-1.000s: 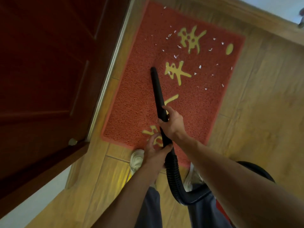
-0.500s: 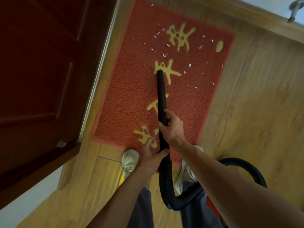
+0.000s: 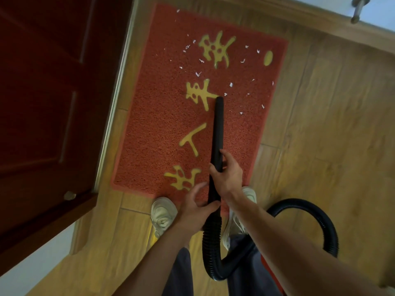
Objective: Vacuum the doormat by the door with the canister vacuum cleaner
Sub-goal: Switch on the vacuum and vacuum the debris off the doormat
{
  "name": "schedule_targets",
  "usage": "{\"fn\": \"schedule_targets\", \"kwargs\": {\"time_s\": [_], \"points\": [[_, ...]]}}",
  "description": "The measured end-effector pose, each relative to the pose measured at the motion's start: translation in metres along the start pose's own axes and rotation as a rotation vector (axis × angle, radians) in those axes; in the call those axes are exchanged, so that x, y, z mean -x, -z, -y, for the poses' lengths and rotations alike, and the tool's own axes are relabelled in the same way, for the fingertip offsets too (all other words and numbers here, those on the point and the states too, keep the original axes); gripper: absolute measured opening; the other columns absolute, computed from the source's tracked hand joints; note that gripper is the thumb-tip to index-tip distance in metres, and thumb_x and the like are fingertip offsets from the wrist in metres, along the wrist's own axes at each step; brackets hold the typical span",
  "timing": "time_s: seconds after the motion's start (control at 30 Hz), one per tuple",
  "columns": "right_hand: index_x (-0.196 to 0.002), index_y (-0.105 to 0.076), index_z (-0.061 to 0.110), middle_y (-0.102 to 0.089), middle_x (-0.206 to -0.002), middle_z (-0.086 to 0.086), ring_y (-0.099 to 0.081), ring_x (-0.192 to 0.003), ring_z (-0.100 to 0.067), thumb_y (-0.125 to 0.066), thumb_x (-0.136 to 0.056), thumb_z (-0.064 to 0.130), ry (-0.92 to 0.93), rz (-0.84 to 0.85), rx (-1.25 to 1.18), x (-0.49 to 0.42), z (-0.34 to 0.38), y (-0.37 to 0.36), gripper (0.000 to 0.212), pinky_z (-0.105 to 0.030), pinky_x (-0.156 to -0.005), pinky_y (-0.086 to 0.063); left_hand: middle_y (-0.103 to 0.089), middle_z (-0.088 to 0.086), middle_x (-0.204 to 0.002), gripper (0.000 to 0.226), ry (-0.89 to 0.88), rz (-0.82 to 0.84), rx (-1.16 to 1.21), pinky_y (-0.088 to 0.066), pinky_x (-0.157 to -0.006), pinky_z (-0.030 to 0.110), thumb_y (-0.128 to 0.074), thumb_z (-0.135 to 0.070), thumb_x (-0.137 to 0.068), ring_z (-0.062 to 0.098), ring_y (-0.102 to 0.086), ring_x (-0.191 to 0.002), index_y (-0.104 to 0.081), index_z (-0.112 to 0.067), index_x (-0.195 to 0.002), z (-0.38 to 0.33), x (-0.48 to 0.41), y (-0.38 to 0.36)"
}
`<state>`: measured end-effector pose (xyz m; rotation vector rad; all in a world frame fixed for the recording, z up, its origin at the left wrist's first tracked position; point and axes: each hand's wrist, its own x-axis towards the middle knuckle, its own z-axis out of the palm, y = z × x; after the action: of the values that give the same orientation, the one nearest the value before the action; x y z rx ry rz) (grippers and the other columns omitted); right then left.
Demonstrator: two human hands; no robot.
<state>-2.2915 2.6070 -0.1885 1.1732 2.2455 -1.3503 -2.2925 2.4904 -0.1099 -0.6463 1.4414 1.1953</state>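
Note:
A red doormat (image 3: 162,124) with yellow characters lies on the wooden floor beside the door. Several white paper scraps (image 3: 198,74) are scattered over its far half. A black vacuum wand (image 3: 218,127) slants across the mat, its tip down just right of the second character. My right hand (image 3: 227,176) grips the wand partway up. My left hand (image 3: 197,207) holds it lower, where the ribbed hose (image 3: 210,248) begins. The hose loops down and round to the right behind my arm. The canister is mostly hidden; only a red edge shows under my right arm.
A dark red door (image 3: 53,103) stands open on the left with a metal threshold strip (image 3: 115,99) along the mat. My two pale shoes (image 3: 163,214) stand at the mat's near edge. A wooden skirting and a metal fitting (image 3: 358,9) are at the top right.
The wand tip has swept rightward across the mat, from left of the second character to its right side. Both hands keep their hold on the wand.

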Motion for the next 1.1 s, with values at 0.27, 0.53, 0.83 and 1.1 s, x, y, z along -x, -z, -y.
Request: {"fn": "schedule_targets", "kwargs": {"time_s": [0.27, 0.53, 0.83, 1.1], "points": [[-0.137, -0.052, 0.017, -0.065, -0.100, 0.000, -0.066, -0.090, -0.020, -0.071, -0.087, 0.024, -0.061, -0.008, -0.066, 0.004, -0.012, 0.021, 0.054, -0.041, -0.082, -0.056, -0.076, 0.016, -0.094, 0.050, 0.007, 0.037, -0.083, -0.058, -0.067, 0.038, -0.071, -0.011, -0.088, 0.038, -0.072, -0.088, -0.052, -0.044, -0.120, 0.001, 0.001, -0.015], [-0.135, -0.052, 0.023, -0.066, -0.100, 0.000, -0.067, -0.086, -0.019, -0.071, -0.085, 0.028, -0.077, -0.006, -0.093, 0.020, -0.025, 0.022, 0.054, -0.043, -0.079, -0.058, -0.075, 0.017, -0.096, 0.052, 0.001, 0.037, -0.115, -0.056, -0.085, 0.060, -0.072, -0.011, -0.087, 0.038, -0.072, -0.091, -0.054, -0.047, -0.119, 0.014, 0.009, -0.017], [-0.134, -0.052, 0.026, -0.067, -0.100, 0.002, -0.067, -0.089, -0.015, -0.070, -0.085, 0.032, -0.088, -0.054, -0.174, 0.030, -0.033, 0.027, 0.053, -0.042, -0.079, -0.058, -0.075, 0.019, -0.096, 0.054, -0.008, 0.062, -0.144, -0.055, -0.086, 0.060, -0.072, -0.011, -0.087, 0.040, -0.071, -0.092, -0.054, -0.043, -0.127, 0.019, 0.012, -0.022], [-0.128, -0.057, 0.019, -0.063, -0.086, 0.013, -0.067, -0.080, -0.010, -0.072, -0.086, 0.022, -0.083, -0.044, -0.164, 0.014, -0.036, 0.043, 0.044, -0.039, -0.076, -0.059, -0.076, 0.014, -0.097, 0.051, 0.020, 0.085, -0.186, -0.059, -0.069, 0.043, -0.070, -0.012, -0.090, 0.032, -0.074, -0.088, -0.051, -0.042, -0.127, 0.006, 0.004, -0.037]]}}
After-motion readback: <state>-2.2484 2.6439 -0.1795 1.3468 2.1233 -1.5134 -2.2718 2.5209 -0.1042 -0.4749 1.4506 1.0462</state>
